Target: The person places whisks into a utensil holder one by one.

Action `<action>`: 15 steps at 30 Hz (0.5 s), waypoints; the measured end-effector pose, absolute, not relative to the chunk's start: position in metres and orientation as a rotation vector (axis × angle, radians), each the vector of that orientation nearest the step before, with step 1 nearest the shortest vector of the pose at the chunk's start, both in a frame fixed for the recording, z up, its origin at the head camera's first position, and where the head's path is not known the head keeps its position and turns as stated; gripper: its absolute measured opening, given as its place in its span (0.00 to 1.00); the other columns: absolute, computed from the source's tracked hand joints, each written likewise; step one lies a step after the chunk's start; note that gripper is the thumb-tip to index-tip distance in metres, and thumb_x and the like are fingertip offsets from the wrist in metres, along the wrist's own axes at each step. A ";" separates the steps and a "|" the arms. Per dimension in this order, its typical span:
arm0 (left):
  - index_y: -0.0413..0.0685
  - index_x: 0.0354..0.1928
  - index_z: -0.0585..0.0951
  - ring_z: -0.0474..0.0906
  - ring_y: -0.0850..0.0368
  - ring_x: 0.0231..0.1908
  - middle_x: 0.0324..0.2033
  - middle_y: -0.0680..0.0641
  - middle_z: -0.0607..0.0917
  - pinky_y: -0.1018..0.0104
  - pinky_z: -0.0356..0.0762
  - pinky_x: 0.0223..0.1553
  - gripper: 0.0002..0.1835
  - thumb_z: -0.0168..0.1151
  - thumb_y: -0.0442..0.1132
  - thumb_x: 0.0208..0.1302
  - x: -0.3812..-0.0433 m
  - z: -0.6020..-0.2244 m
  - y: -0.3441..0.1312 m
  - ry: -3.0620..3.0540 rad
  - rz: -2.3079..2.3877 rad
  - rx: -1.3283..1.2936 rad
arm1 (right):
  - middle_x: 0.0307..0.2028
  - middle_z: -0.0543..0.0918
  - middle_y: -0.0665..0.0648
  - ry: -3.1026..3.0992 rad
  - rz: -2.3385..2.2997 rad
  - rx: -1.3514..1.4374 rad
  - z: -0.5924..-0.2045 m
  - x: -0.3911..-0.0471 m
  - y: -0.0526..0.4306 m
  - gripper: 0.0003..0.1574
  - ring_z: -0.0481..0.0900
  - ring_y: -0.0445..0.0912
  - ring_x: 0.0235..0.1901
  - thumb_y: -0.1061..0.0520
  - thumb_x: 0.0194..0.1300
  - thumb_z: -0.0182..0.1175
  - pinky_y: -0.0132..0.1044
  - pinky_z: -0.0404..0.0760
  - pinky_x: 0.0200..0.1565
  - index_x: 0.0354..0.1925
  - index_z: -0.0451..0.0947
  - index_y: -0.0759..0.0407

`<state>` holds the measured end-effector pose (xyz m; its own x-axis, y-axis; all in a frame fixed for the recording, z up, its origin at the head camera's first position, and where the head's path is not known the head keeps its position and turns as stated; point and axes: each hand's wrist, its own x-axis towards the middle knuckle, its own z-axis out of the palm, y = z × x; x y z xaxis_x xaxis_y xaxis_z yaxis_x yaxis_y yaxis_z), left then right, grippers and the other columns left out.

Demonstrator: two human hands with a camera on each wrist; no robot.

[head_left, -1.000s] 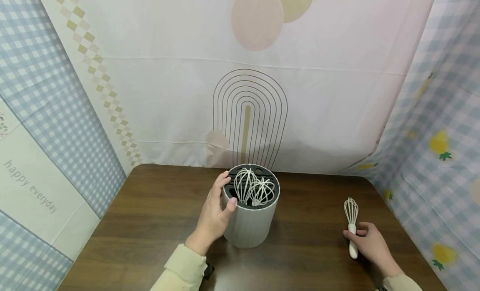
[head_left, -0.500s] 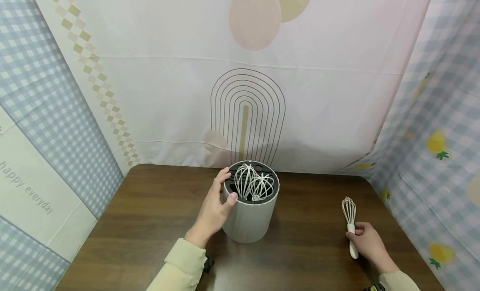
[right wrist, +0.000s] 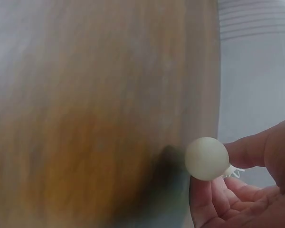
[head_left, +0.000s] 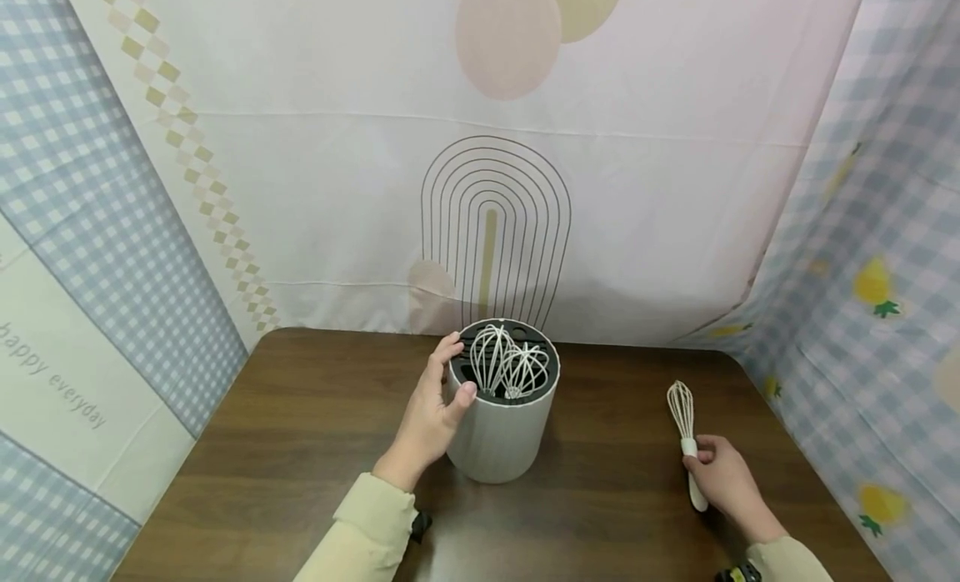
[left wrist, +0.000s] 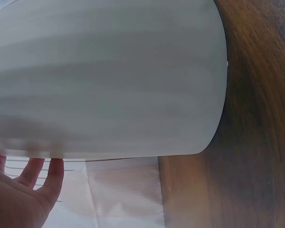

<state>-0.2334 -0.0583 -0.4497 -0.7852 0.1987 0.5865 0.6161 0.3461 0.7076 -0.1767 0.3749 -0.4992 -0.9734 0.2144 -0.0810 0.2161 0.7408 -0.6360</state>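
Note:
In the head view a pale, ribbed utensil holder (head_left: 501,444) with a dark slotted top stands on the table. Two white wire whisks stick up from it: a taller whisk (head_left: 489,357) and a shorter whisk (head_left: 527,369). My left hand (head_left: 427,419) holds the holder's left side near the rim, thumb in front, fingers behind; the left wrist view shows fingertips against its wall. Off to the right, my right hand (head_left: 723,482) pinches a small whisk (head_left: 688,449) by its white handle, wires pointing away. Its rounded handle end (right wrist: 206,159) faces the right wrist camera.
The brown wooden table (head_left: 300,482) reaches back to a pale patterned curtain (head_left: 337,198). Blue checked cloth (head_left: 892,382) hangs along the right edge, and another checked cloth (head_left: 142,198) along the left.
My right hand has shifted the small whisk slightly left and away from me. The left hand stays at the holder; the head view has shifted a little.

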 end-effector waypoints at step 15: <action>0.54 0.63 0.57 0.55 0.58 0.62 0.66 0.54 0.54 0.54 0.63 0.52 0.30 0.46 0.56 0.61 -0.231 -0.450 -0.056 -2.213 -1.419 -0.703 | 0.38 0.79 0.65 3.022 -1.146 0.209 -0.481 -0.187 0.330 0.27 0.77 0.48 0.32 0.59 0.60 0.53 0.35 0.74 0.28 0.55 0.62 0.72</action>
<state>-0.2315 -0.0563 -0.4503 -0.7853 0.1889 0.5896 0.6146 0.3521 0.7059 -0.1874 0.3300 -0.4809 -0.9870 0.1542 0.0446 0.0858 0.7420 -0.6649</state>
